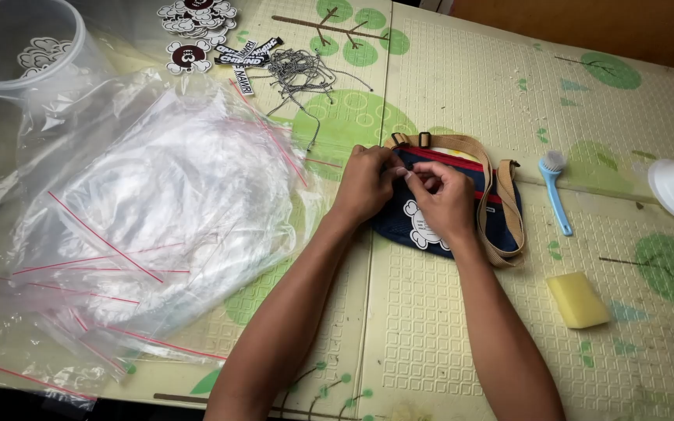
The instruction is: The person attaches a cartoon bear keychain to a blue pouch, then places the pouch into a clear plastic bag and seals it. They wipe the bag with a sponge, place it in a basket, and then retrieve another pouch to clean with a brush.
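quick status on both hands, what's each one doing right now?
Left hand: closed, fingers pinching at the top edge of the navy pouch.
Right hand: closed, fingertips pinching something small over the pouch; what it is cannot be told.
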